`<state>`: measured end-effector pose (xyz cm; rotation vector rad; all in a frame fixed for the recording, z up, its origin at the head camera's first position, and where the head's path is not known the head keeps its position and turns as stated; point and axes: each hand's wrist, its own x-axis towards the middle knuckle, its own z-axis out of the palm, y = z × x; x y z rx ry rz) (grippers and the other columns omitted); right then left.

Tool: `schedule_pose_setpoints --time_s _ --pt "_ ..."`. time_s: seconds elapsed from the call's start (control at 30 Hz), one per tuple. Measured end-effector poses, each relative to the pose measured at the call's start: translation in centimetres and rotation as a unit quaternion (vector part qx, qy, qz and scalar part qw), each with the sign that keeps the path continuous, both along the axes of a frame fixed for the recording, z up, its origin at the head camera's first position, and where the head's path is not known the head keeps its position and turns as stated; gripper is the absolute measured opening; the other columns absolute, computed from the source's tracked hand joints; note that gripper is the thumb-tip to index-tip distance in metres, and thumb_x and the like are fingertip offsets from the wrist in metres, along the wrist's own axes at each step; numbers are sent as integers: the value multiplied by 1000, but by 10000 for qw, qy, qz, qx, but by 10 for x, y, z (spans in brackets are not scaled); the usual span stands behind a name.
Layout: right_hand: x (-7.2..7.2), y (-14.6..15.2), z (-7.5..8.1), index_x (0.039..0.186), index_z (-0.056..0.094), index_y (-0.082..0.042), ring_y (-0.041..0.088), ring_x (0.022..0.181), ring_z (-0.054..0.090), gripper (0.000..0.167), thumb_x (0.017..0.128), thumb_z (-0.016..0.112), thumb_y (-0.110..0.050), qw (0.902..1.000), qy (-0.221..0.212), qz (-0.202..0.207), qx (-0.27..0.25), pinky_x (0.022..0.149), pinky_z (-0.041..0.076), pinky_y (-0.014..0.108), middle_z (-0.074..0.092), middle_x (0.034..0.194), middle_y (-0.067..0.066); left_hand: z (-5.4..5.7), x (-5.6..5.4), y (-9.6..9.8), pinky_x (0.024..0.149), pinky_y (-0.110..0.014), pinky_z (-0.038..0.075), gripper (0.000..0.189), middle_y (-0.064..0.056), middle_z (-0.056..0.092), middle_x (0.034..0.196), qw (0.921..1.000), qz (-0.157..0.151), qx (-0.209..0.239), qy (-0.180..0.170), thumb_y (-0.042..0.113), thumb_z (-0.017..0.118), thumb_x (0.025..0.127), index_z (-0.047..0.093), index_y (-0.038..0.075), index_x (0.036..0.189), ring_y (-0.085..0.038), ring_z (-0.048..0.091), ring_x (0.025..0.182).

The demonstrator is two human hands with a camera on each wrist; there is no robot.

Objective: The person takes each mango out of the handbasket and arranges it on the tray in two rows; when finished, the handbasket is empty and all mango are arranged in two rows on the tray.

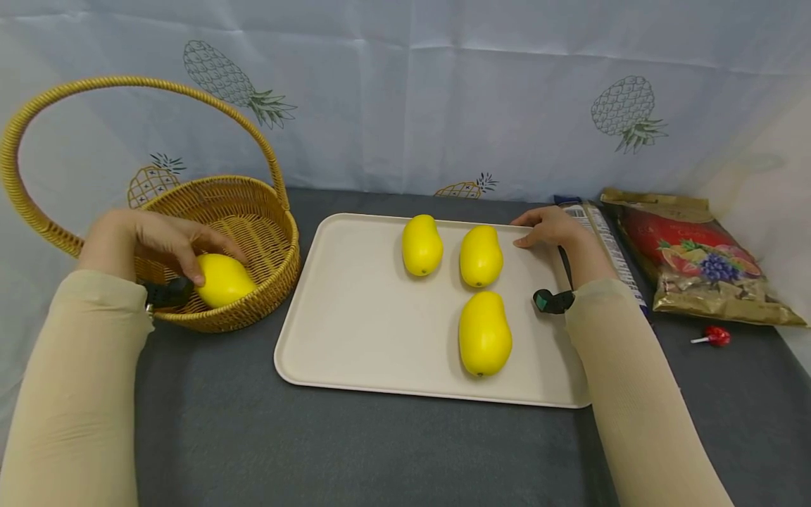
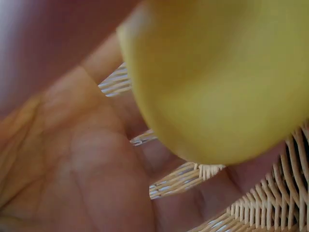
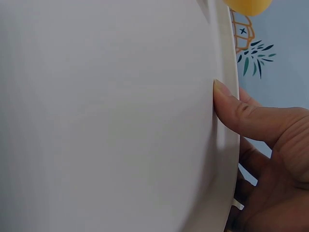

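Inside the wicker basket [image 1: 258, 229] on the left, my left hand [image 1: 166, 236] holds a yellow mango [image 1: 224, 283], thumb on one side and fingers round the other. In the left wrist view the mango [image 2: 217, 92] fills the upper right, with the fingers curving beneath it and basket weave showing between them. My right hand [image 1: 552, 229] grips the far rim of a cream tray [image 1: 364, 317] near its right corner. The right wrist view shows the thumb over the tray rim [image 3: 228, 159] and the fingers behind it. Three mangoes lie on the tray, the nearest mango [image 1: 484, 334] right of centre.
Two more mangoes, a left mango [image 1: 422, 246] and a right mango [image 1: 481, 257], lie near the tray's far edge. To the right are a red-and-gold candy bag [image 1: 703, 253], another packet [image 1: 608, 232] and a red lollipop [image 1: 717, 336]. The basket's tall handle [image 1: 158, 83] arches over the left arm.
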<state>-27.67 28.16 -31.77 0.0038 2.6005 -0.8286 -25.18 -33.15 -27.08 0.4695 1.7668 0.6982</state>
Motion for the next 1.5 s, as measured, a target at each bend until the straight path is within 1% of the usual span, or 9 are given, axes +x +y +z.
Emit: schedule_pose_setpoints --time_s 0.13,0.33,0.57,0.7,0.87,1.0,1.2,1.37,1.5 --pt "0 0 0 142 50 -5 45 134 41 56 92 70 -22 10000 12 30 29 115 34 60 42 148 26 0 4 2 94 -34 54 58 1 45 132 9995 283 -43 159 14 65 90 43 22 143 -19 53 111" --pt "1 0 1 143 50 -6 45 134 41 56 93 69 -22 10000 18 67 60 115 34 60 42 148 26 0 6 8 88 -32 53 66 -8 49 120 9965 579 -166 577 15 68 87 31 5 140 -17 55 103" --pt "0 0 1 143 50 -5 44 133 42 55 93 69 -21 10000 18 78 22 115 35 60 42 147 26 -1 6 14 86 -33 53 61 -12 48 119 9943 742 -105 756 14 70 85 32 10 132 -21 57 101" --pt "-1 1 0 142 50 -6 44 132 43 56 93 70 -22 10000 7 22 6 114 35 60 44 146 25 6 10 10 87 -31 52 60 -13 38 138 9867 767 252 1414 13 68 87 38 18 138 -11 54 108" --pt "-3 3 -1 142 51 -7 43 132 44 56 92 70 -23 10000 14 -40 50 114 36 59 45 146 24 27 23 12 86 -30 54 68 5 43 143 9686 810 627 2265 7 63 92 35 24 152 -9 55 110" --pt "-3 4 -2 142 51 -7 43 133 43 55 92 70 -22 10000 -1 -40 52 115 35 59 45 146 24 42 31 28 84 -30 54 64 8 52 131 9609 912 838 2478 4 63 91 41 23 147 -17 57 107" --pt "-2 3 -2 142 50 -6 43 131 44 55 93 70 -22 10000 -36 -30 -18 114 36 59 45 146 25 55 38 67 87 -31 55 57 -2 48 138 9573 756 1224 2509 3 63 90 40 17 141 -21 57 111" --pt "-2 2 -1 143 50 -6 43 132 43 56 93 69 -22 10000 -44 -38 -26 115 36 59 44 146 25 61 43 98 88 -33 54 54 -8 50 135 9568 700 1450 2420 9 63 90 40 17 138 -26 57 110" --pt "-2 1 0 143 50 -6 44 133 42 55 93 69 -21 10000 -67 -22 -34 115 35 59 44 147 25 58 45 119 88 -35 54 54 -9 50 133 9587 686 1624 2233 10 65 89 39 15 136 -29 55 110"
